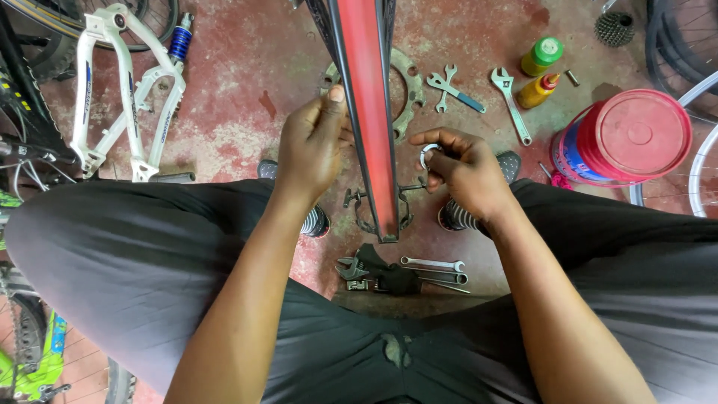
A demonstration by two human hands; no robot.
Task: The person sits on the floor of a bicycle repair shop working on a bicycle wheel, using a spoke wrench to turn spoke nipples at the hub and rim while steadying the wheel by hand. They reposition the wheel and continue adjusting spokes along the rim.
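A red bicycle tube (pixel 368 112) runs along the twelve-to-six line between both hands. The left hand (pixel 314 146), at nine o'clock, grips its side. The right hand (pixel 462 168), at three o'clock, pinches a small silver ring (pixel 428 155) just beside the tube, nearer than the left.
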